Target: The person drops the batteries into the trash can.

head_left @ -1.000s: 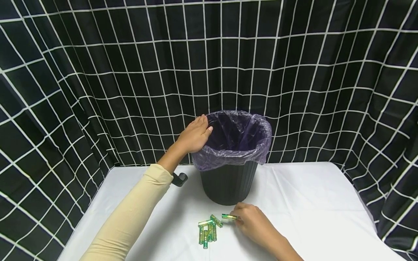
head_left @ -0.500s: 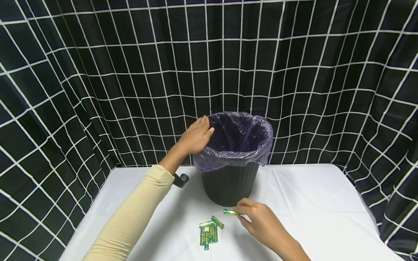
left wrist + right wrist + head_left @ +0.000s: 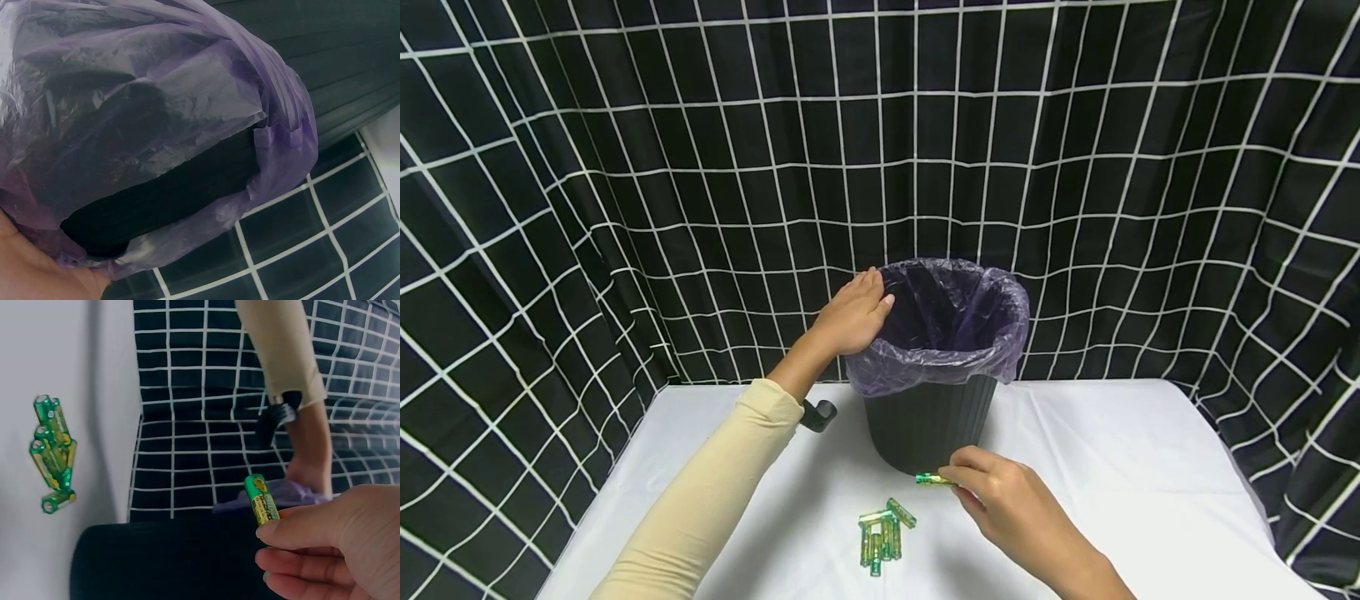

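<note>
Between thumb and fingers, my right hand (image 3: 1011, 500) pinches a green and gold AA-type battery (image 3: 262, 500). It is raised over the table, in front of the bin's base, with its green end pointing left in the head view. My left hand (image 3: 853, 312) rests with fairly straight fingers on the left rim of a dark ribbed bin (image 3: 928, 421). A translucent purple bin liner (image 3: 925, 367) is folded over that rim, and the left wrist view looks at it from close by. Several more batteries (image 3: 880, 533) lie in a loose cluster on the table, left of my right hand.
A white cloth (image 3: 1097, 467) covers the table. Black curtains with a white grid (image 3: 910, 125) hang behind it and at both sides. A black wrist mount (image 3: 818, 414) sticks out beneath my left cuff.
My right hand has lifted the battery from beside the cluster, moving up and slightly right. The left hand stays on the rim.
</note>
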A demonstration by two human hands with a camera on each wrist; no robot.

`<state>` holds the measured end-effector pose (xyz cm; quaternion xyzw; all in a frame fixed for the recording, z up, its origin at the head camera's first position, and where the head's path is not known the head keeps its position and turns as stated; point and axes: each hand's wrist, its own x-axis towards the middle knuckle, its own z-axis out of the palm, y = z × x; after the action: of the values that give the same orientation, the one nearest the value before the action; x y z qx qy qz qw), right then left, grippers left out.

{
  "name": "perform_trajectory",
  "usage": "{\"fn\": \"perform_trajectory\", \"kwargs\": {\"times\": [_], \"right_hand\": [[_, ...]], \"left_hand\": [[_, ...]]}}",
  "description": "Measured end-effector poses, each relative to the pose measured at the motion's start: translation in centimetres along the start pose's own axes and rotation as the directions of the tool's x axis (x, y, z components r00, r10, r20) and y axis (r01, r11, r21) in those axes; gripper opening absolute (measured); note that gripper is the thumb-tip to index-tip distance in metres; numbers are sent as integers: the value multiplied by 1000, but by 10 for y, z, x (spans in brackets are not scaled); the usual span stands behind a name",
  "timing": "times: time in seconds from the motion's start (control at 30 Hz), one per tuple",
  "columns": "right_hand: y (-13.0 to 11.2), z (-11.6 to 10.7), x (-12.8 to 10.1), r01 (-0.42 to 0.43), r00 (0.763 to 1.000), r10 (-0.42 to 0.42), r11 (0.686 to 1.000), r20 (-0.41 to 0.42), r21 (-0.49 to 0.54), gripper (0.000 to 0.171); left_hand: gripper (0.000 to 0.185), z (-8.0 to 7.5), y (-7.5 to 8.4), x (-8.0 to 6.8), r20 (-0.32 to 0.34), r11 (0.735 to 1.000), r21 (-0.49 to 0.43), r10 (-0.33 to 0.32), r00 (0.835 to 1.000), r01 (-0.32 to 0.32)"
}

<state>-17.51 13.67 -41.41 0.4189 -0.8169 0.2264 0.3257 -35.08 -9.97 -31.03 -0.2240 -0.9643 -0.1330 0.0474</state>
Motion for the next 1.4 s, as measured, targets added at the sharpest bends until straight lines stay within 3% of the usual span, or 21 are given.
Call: {"fn": "perform_trajectory", "kwargs": {"times": [0.17,0.2,0.4,0.67,1.07,1.4], "right_hand": [[-2,-13,9,39,999,-40,999,-26,-14,32],[-2,-15,11,40,999,-41,999,-22,-15,24],[-3,-30,23,27,999,-26,999,33,-33,18],[-3,-46,42,89,996,-91,993,-24,-83,32],[7,-69,67,90,995,-95,987,-28,-130,27],[16,-73,83,125,987,-137,982,-81,-143,30]], "left_hand": [[62,1,1,0,6,1000,3,2,1000,-2],[62,1,1,1,8,1000,4,2,1000,-2],[62,0,1,0,20,1000,9,-9,1000,9],[62,0,0,0,24,1000,8,-18,1000,18],[62,-2,2,0,20,1000,7,-16,1000,16],[62,-2,2,0,11,1000,13,-6,1000,6]]}}
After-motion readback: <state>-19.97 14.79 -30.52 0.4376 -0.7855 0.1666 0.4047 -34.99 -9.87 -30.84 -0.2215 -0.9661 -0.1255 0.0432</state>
